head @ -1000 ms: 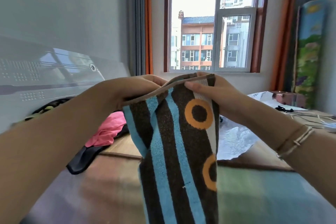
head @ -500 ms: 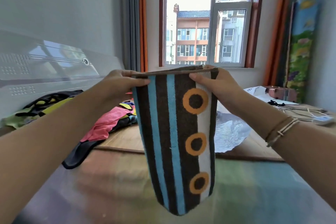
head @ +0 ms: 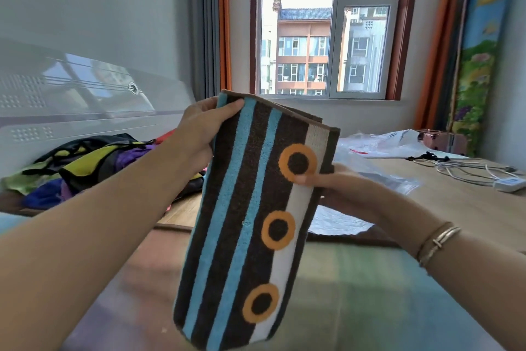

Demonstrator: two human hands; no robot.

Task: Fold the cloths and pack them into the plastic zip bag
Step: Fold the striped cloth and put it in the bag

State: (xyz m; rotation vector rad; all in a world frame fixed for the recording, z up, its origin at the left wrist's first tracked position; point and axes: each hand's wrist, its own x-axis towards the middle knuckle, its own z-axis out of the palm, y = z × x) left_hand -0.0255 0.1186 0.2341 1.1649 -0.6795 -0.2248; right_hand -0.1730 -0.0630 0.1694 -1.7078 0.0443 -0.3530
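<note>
Folding is under way: the left hand (head: 205, 125) is pinching the striped towel (head: 250, 222) at its top corner, the right hand (head: 338, 191) is pinching its side edge lower down; next, I judge, 1 more fold toward the zip bag (head: 381, 177) beyond the right grip.

Window (head: 327, 26) at 12 o'clock, daylit bldgs outside, orange curtains (head: 224, 20) both sides; grey wall (head: 99, 3) at 10; wooden desk (head: 455, 199) at 3.

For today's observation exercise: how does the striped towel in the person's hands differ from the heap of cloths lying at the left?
The striped towel is folded flat; the heap of cloths lies crumpled and unfolded. The towel hangs in the air, pinched by the left hand at its top corner and the right hand at its side; the heap rests untouched. The towel shows brown, blue and white stripes with orange rings; the heap mixes black, yellow, purple and green. Both are fabric, not yet bagged.
</note>
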